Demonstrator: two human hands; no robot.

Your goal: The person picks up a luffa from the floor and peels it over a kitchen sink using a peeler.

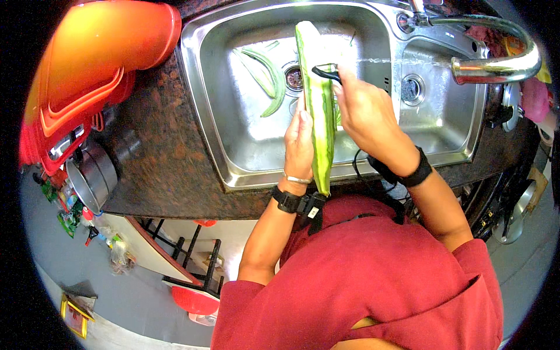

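Note:
A long green gourd [321,131], partly peeled with pale stripes, slants over the left basin of a stainless steel sink [245,151]. My left hand [299,142] supports it from the left side, the thumb lying along its skin. In my right hand [365,107] is a peeler with a black frame [326,72], its head against the gourd's upper part. Several strips of green peel [273,85] lie in the basin, left of and beside the drain [294,78]. The gourd's lower end comes close to my left wrist.
At the right a curved metal faucet [498,70] runs a thin stream of water toward the left basin. A smaller basin [439,127] adjoins. Orange plastic tubs [109,35] and a metal pot [94,175] stand on the dark stone counter [162,144] at left.

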